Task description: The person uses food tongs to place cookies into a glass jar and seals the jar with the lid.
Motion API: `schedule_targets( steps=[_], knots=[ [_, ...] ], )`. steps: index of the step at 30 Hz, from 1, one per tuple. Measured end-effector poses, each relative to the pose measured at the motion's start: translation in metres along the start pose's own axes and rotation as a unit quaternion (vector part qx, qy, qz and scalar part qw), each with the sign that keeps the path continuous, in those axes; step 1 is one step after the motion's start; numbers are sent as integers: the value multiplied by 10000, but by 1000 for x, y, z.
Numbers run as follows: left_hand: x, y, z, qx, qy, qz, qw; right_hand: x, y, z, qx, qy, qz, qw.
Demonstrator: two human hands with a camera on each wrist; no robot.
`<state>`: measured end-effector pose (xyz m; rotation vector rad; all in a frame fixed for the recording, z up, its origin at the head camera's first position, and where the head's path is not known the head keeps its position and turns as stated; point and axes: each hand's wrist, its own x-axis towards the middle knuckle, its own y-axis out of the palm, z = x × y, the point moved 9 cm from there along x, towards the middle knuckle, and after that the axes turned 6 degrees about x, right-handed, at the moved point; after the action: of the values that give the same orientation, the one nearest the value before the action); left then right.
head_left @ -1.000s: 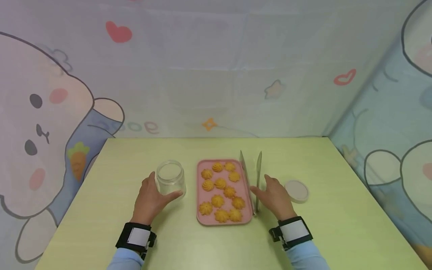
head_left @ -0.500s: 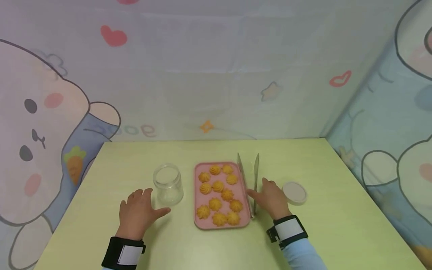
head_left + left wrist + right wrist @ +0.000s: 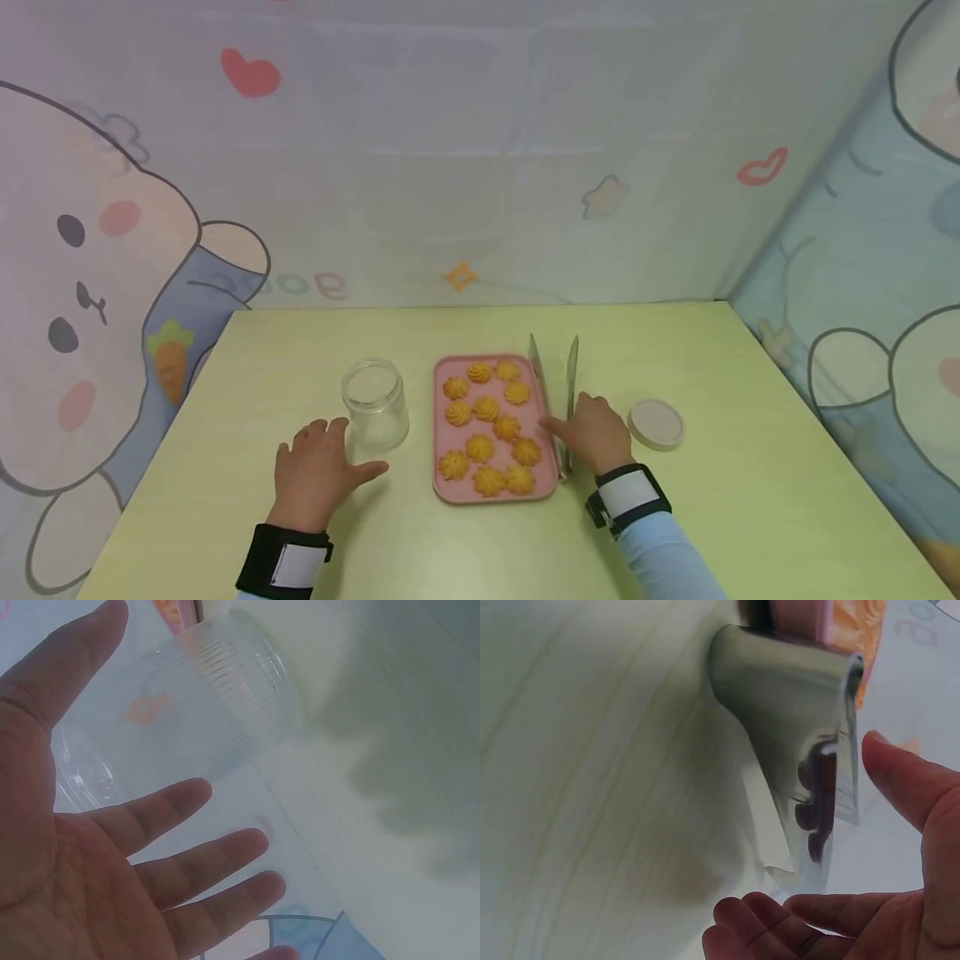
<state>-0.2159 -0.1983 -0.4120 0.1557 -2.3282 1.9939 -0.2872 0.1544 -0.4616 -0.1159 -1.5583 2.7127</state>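
A clear glass jar [image 3: 381, 423] stands without a lid on the left of the table. Just in front and to its left is my left hand [image 3: 311, 477], fingers and thumb spread, not gripping it. Metal tongs [image 3: 572, 367] lie on edge along the right side of a pink tray [image 3: 436, 417]. Over their near part hovers my right hand [image 3: 596, 433]. In the right wrist view, its thumb [image 3: 900, 776] and fingers lie on opposite sides of the tongs [image 3: 780, 682], with gaps showing. Piped yellow cookies [image 3: 479, 447] sit spaced out on the tray.
A round whitish lid [image 3: 657, 423] lies on the table [image 3: 750, 500] to the right of my right hand. Behind the table hangs a printed cloth backdrop [image 3: 480, 167], with another at the right side.
My left hand has drawn back from the jar, toward the near left. My right hand has shifted left, closer over the tongs. The jar, tray and lid have stayed in place.
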Motion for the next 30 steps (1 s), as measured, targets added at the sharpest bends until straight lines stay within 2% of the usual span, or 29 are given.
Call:
schedule_targets(
  steps=[6,15,23,30],
  knots=[
    [-1,0,3,-55,-62,57,9999,-1,-4,-7,-109,-47,-96,9999],
    [-2,-3,6,-149,-109,-39,9998,2,-13,-24,-112,-196,-491,9985],
    [-3,-4,8,-175,-153,-90,9997,6,-16,-33,-144,-133,-541,9983],
    [-4,-6,8,-156,-154,-43,9998,1,-23,-37,-60,9,-482,9988]
  ],
)
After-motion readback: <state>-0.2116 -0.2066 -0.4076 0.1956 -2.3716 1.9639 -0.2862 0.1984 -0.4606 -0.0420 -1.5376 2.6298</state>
